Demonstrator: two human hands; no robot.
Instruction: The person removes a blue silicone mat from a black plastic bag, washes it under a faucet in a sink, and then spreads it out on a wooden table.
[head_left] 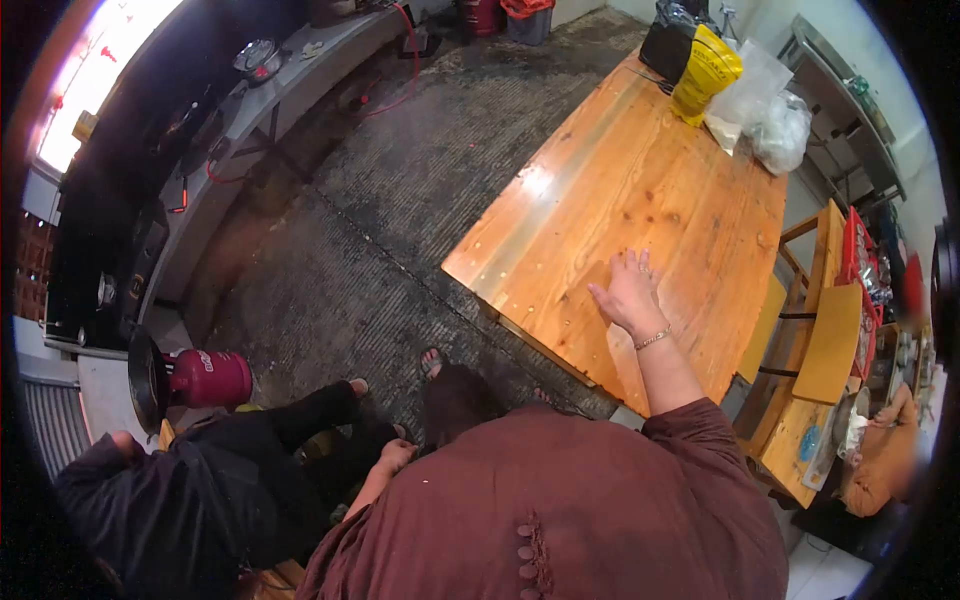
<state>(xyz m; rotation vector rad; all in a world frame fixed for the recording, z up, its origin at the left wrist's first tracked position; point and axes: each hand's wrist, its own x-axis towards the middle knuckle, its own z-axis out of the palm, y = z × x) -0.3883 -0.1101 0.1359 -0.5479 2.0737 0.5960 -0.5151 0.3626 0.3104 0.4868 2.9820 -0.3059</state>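
My right hand (pixel 630 293) lies palm down on the wooden table (pixel 560 250), fingers spread, with a bracelet at the wrist and a ring on one finger. Nothing is in it. My left hand (pixel 397 455) hangs low beside my body, its fingers curled in; whether anything is inside them is hidden. At the table's far end stand a yellow bag (pixel 706 78), a clear plastic bag (pixel 782 130) and a black bag (pixel 667 50).
A person in dark clothes (pixel 215 490) sits close on the left, near a pink gas cylinder (pixel 208 378) and a black pan (pixel 146 380). Another person (pixel 885 450) is at the far right. A yellow chair (pixel 830 345) stands beside the table. A counter (pixel 240 120) runs along the left.
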